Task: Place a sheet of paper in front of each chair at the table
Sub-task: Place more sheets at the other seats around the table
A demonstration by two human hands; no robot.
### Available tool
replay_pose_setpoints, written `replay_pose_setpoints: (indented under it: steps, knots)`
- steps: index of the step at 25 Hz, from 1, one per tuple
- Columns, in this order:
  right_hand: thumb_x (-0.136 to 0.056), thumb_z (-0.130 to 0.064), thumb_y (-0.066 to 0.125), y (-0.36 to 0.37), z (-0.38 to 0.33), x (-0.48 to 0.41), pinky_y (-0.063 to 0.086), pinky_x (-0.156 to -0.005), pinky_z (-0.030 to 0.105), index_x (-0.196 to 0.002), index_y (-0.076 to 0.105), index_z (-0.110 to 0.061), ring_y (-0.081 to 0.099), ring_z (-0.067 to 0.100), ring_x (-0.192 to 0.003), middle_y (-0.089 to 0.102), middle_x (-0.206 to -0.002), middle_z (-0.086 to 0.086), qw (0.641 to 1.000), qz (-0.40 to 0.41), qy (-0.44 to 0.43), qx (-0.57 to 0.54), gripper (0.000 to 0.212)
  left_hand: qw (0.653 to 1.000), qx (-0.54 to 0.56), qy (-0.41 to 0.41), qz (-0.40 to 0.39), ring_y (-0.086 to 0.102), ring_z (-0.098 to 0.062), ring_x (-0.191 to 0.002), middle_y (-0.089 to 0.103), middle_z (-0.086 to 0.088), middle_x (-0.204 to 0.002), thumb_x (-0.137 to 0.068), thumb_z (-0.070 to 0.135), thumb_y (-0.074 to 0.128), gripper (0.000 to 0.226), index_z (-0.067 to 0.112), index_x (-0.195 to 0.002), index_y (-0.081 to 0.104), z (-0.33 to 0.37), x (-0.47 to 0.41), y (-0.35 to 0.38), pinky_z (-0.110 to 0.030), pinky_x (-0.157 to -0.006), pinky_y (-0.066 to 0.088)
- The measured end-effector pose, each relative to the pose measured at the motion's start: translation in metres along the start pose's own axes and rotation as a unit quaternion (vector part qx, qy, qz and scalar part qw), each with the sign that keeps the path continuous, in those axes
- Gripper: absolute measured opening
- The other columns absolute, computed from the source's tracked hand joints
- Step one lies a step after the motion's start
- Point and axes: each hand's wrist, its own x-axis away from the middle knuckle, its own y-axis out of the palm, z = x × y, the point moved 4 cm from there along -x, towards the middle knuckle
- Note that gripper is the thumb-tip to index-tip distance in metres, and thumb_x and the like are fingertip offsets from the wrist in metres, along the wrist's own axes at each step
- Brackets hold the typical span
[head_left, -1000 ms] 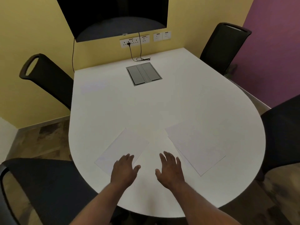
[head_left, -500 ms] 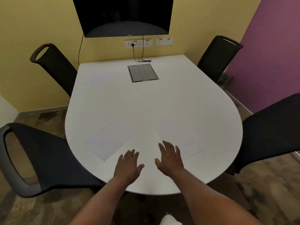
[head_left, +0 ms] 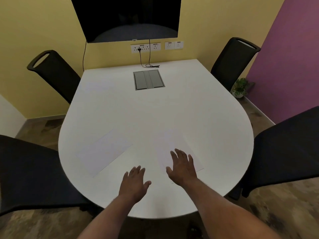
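— White laminate, is that what the table [head_left: 155, 114] is made of?

— It looks so: a smooth white top, straight at the far end against a yellow wall, rounded at the near end. A grey hatch [head_left: 148, 80] is set flush into it near the wall. A dark screen [head_left: 127, 16] hangs above, with a row of wall sockets [head_left: 156, 46] under it and a black cable [head_left: 146, 61] trailing onto the tabletop. The right wall is purple, with a small potted plant [head_left: 240, 87] at its foot.

— Any writing to read?

— None legible. The sockets carry small marks, too tiny to make out, and both sheets look blank.

— Where are the papers?

— Two lie flat near the curved edge. The left sheet [head_left: 103, 150] sits angled before the near left chair [head_left: 29, 171]. The right sheet [head_left: 174, 145] lies before the near right chair [head_left: 290, 149], and the right hand [head_left: 182, 167] rests on its near end, fingers spread, palm down, gripping nothing. The left hand [head_left: 134, 183] is loose and flat over bare table, between the sheets, holding nothing.

— And free room?

— The far half is bare in front of the far left chair [head_left: 55, 73] and far right chair [head_left: 233, 62]. Both sheets stay inside the rim.
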Motion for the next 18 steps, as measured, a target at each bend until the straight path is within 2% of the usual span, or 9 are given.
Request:
replay_pose_setpoints:
  steps: [5,9,18]
  knots:
    - [-0.096,-0.046,0.044,0.001,0.073,-0.041,0.003,-0.124,0.049,-0.158,0.019,-0.019,0.008,0.017,-0.153,0.015,-0.166,0.003,0.999,-0.045,-0.014,-0.003,0.072,0.998,0.032,-0.051,-0.010,0.015,-0.019,-0.156,0.020,-0.001,-0.168,-0.100,0.054,0.042,0.070,0.021,-0.159,0.025,0.067,-0.037,0.021,-0.040,-0.127,0.013]
    - [-0.096,-0.046,0.045,0.008,0.106,-0.070,0.007,-0.124,0.049,-0.157,0.021,-0.019,0.012,0.018,-0.153,0.017,-0.165,0.003,0.997,-0.072,-0.027,0.000,0.071,0.991,0.072,-0.108,-0.014,0.026,-0.021,-0.153,0.027,-0.002,-0.166,-0.098,0.056,0.044,0.072,0.019,-0.158,0.029,0.101,-0.060,0.034,-0.040,-0.123,0.024]
    - [-0.095,-0.046,0.047,0.052,0.157,-0.123,0.013,-0.123,0.048,-0.155,0.024,-0.020,0.017,0.020,-0.151,0.020,-0.164,0.003,0.993,-0.117,0.016,-0.004,0.069,0.955,0.190,-0.223,-0.054,0.037,-0.024,-0.146,0.035,-0.003,-0.161,-0.095,0.051,0.053,0.073,0.015,-0.155,0.032,0.112,-0.125,0.074,-0.041,-0.116,0.034]
